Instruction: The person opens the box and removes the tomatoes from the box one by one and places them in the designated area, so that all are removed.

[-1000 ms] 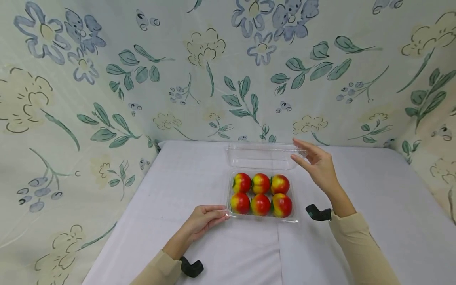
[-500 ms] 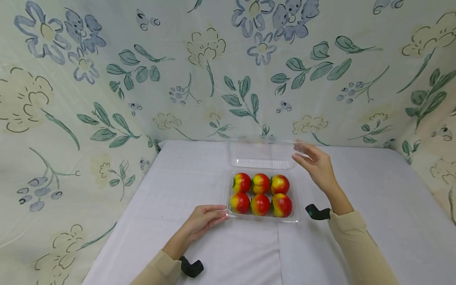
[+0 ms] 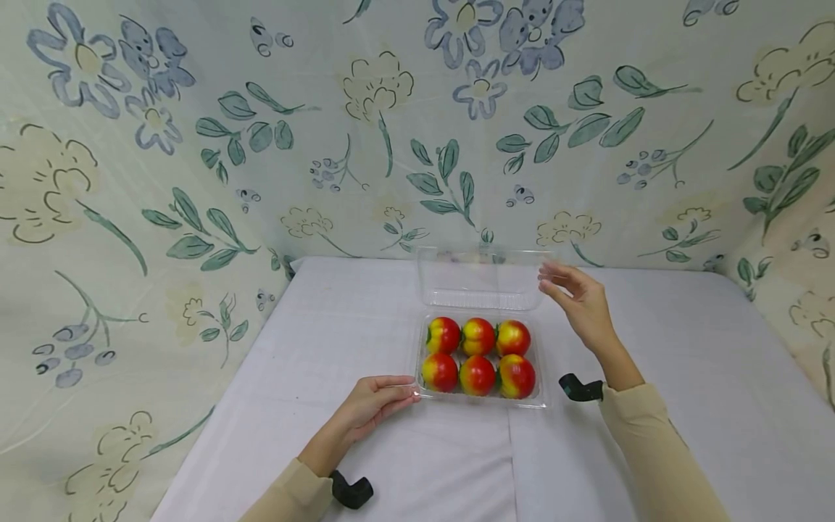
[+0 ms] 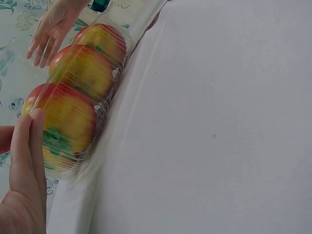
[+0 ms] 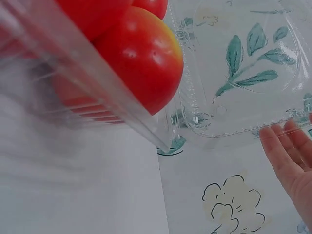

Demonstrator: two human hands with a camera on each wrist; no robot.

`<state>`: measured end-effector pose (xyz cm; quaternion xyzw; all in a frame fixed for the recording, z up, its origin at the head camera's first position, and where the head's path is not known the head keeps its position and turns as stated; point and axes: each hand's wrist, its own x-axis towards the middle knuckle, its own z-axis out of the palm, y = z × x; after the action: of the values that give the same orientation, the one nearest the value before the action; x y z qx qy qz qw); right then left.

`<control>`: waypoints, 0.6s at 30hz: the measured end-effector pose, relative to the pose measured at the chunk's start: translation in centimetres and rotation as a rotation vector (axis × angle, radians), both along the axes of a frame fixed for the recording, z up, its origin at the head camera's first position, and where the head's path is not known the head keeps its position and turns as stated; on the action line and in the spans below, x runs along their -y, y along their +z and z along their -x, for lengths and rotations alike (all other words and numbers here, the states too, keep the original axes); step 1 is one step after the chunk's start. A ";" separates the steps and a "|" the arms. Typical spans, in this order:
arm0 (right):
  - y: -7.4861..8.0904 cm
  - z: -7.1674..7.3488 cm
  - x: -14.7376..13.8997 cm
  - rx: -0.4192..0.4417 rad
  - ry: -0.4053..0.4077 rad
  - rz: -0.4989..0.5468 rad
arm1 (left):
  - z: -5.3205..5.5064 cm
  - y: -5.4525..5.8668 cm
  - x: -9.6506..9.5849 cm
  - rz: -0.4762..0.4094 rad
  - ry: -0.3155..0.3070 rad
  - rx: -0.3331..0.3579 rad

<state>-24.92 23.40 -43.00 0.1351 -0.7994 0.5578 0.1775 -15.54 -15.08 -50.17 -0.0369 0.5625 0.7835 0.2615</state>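
A clear plastic clamshell box (image 3: 483, 401) stands on the white cloth with its lid (image 3: 457, 279) raised at the back. Inside it lie red-and-yellow fruits (image 3: 478, 375) with green leaves, in two rows of three. My left hand (image 3: 375, 407) pinches the box's front left corner between thumb and fingers; in the left wrist view those fingers (image 4: 27, 156) lie along the rim. My right hand (image 3: 580, 297) is at the lid's right edge, fingers loosely extended. In the right wrist view the fingertips (image 5: 267, 134) of this hand are right at the lid's edge.
White cloth (image 3: 326, 326) covers the table under the box. A floral curtain (image 3: 261, 181) hangs behind the table's back edge and on both sides. Black wrist mounts (image 3: 580, 389) stick out from both beige sleeves (image 3: 652, 442).
The lid has swung up and back, standing more upright at the rear. My right hand has shifted slightly at its edge, fingers looser. The left hand and fruits stay put.
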 end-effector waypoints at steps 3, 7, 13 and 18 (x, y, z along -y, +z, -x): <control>0.0 -0.1 0.0 -0.001 0.009 0.035 | 0.0 0.0 0.0 0.001 0.002 0.000; -0.3 0.0 -0.1 0.002 0.005 0.053 | 0.0 -0.1 -0.1 -0.002 0.003 0.000; 0.2 -0.3 0.2 0.018 -0.018 0.033 | 0.0 -0.1 -0.1 -0.015 0.004 0.005; -1.3 0.9 -0.3 0.037 -0.016 0.072 | 0.0 0.0 -0.1 -0.015 0.009 0.005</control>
<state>-25.81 23.73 -44.33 0.1119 -0.7829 0.5874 0.1718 -15.51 -15.01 -50.15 -0.0394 0.5556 0.7889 0.2594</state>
